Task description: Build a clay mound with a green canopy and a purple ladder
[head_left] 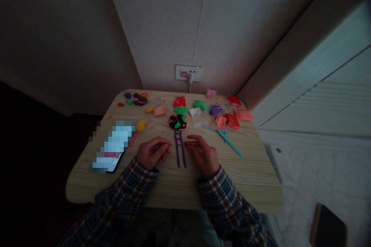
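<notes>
A purple clay ladder [179, 145] lies flat on the table, its upper end against a round black clay piece [177, 122] with green leaf shapes and a pink edge. My left hand [153, 152] is just left of the ladder, thumb and forefinger pinched together; what is between them, if anything, is too small to make out. On the other side, my right hand [205, 157] has its fingers bent and slightly apart, the tips close to the ladder's right rail. Whether they touch it I cannot tell. A green clay piece [181, 110] adjoins the black one's top.
A phone [117, 148] with a blurred screen lies at left. Bagged clay, including a red packet [232, 121] and a purple packet [216, 109], lines the back and right. Turquoise tools [230, 143] lie right of my hand. A wall socket [188, 73] is behind the table [243, 185].
</notes>
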`<state>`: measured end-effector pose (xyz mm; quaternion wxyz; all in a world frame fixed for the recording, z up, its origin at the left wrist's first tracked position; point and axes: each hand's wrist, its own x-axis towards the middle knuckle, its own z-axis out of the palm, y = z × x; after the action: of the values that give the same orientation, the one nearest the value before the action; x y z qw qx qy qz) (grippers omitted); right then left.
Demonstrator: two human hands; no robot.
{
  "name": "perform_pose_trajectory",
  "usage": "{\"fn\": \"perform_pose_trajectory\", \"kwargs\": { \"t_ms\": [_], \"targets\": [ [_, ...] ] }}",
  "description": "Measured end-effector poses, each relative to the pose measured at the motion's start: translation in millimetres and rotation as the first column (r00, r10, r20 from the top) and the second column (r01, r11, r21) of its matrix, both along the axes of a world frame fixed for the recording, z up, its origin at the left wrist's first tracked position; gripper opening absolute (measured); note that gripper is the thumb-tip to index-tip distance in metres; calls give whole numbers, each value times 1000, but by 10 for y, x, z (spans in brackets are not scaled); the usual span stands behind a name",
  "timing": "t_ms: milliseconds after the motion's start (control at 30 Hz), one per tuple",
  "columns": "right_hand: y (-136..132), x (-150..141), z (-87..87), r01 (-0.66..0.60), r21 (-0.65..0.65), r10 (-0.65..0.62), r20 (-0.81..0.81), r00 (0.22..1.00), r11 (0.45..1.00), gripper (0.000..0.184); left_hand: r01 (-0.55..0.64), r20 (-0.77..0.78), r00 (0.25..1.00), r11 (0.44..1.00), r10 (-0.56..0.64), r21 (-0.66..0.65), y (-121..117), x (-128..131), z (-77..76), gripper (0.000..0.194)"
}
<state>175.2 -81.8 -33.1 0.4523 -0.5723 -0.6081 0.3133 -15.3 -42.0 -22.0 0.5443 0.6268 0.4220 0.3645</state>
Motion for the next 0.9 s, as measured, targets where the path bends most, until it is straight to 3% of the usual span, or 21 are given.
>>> {"fn": "perform_pose_trajectory", "kwargs": {
  "t_ms": [167,467,667,767,900],
  "targets": [
    [4,-13,11,-76,43,76,4,997,996,26,-61,24,998,998,62,-25,-40,38,40,19],
    [-13,8,49,13,36,-12,-28,1000,999,7,-50,16,999,999,50,-13,-22,20,17,19],
    [1,-3,29,41,8,-40,-87,995,999,17,5,-20,1000,1000,-5,19,1,-4,-19,20],
    [-6,9,22,13,10,-13,-28,1000,1000,13,-21,-18,1000,999,22,24,-8,3,-6,19],
    [-13,23,-4,-104,113,87,150,985,988,7,16,-29,999,999,-15,42,9,-8,-12,19]
  ]
}}
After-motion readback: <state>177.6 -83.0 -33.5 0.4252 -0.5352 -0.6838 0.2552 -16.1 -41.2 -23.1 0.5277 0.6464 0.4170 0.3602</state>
